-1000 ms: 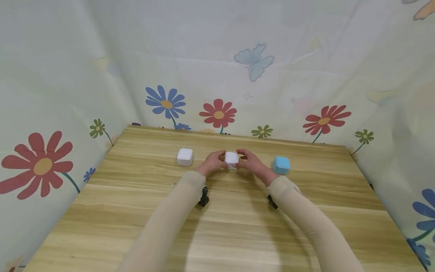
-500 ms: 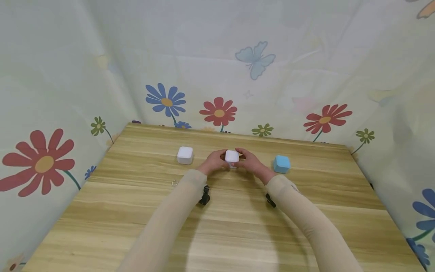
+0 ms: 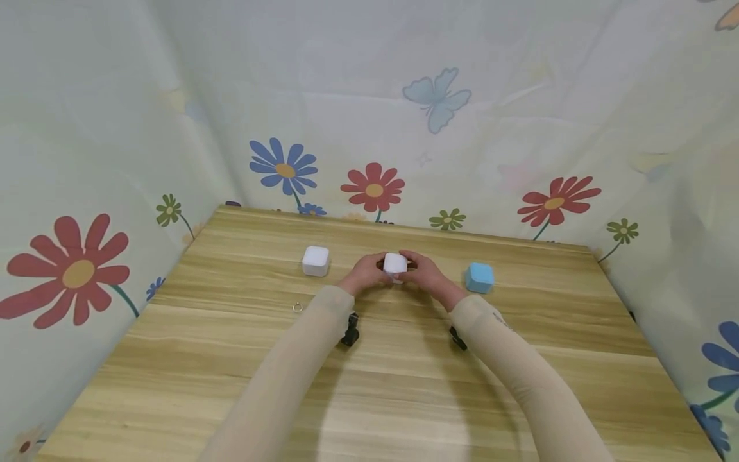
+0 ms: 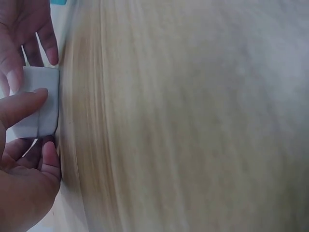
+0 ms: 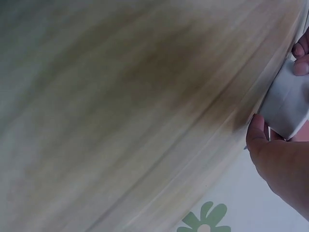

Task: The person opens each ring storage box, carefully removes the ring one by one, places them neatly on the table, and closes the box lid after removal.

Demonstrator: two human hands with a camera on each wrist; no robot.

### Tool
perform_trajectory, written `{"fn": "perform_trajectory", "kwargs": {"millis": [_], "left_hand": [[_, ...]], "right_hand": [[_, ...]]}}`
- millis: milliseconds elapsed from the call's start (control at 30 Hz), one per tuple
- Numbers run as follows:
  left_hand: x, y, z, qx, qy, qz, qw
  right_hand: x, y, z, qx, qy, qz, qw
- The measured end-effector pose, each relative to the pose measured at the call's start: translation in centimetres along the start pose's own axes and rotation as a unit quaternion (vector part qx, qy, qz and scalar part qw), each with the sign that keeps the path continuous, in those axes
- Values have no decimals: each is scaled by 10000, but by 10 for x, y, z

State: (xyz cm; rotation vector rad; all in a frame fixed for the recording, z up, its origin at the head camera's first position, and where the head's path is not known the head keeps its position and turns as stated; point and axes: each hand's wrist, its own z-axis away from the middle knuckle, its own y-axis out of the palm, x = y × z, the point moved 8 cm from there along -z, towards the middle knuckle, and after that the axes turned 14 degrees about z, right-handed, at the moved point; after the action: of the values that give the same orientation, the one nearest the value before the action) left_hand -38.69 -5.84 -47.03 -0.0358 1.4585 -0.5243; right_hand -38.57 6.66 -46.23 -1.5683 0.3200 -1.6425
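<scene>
A small white box (image 3: 395, 264) with rounded corners sits on the wooden table between both hands. My left hand (image 3: 367, 273) grips its left side, thumb across the near face, as the left wrist view (image 4: 29, 188) shows. From the other side my right hand (image 3: 426, 276) holds the same box with curled fingers and thumb. A thin seam runs across the box (image 4: 46, 108) in the left wrist view. Its far side is hidden. Left of the hands stands a second white box (image 3: 315, 261), and to the right a light blue box (image 3: 480, 278).
A small ring (image 3: 297, 307) lies on the table (image 3: 173, 372), left of the left sleeve. Black wrist cameras (image 3: 349, 330) hang below both cuffs. A flower-printed curtain (image 3: 323, 77) rises behind the table's back edge and along both sides.
The hands keep their hold on the white box, with hardly any movement. The whole head view shifts slightly; the boxes and the ring stay in place on the table.
</scene>
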Motion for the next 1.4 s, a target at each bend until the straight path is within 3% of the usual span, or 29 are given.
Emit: {"fn": "perform_trajectory", "kwargs": {"millis": [300, 533, 1000, 1233, 1400], "left_hand": [[2, 0, -1, -2, 184, -7, 9998], [5, -1, -2, -44, 314, 1, 9995], [3, -1, 1, -262, 178, -116, 9994], [12, 0, -6, -329, -169, -63, 9993], [13, 0, -5, -359, -189, -26, 9992]], "right_hand": [[-7, -2, -8, -71, -178, -32, 9998], [-5, 0, -5, -137, 100, 228, 9996], [4, -1, -1, -307, -97, 952, 9949], [4, -2, 2, -305, -76, 1028, 9942], [4, -1, 1, -254, -127, 1021, 9944]]}}
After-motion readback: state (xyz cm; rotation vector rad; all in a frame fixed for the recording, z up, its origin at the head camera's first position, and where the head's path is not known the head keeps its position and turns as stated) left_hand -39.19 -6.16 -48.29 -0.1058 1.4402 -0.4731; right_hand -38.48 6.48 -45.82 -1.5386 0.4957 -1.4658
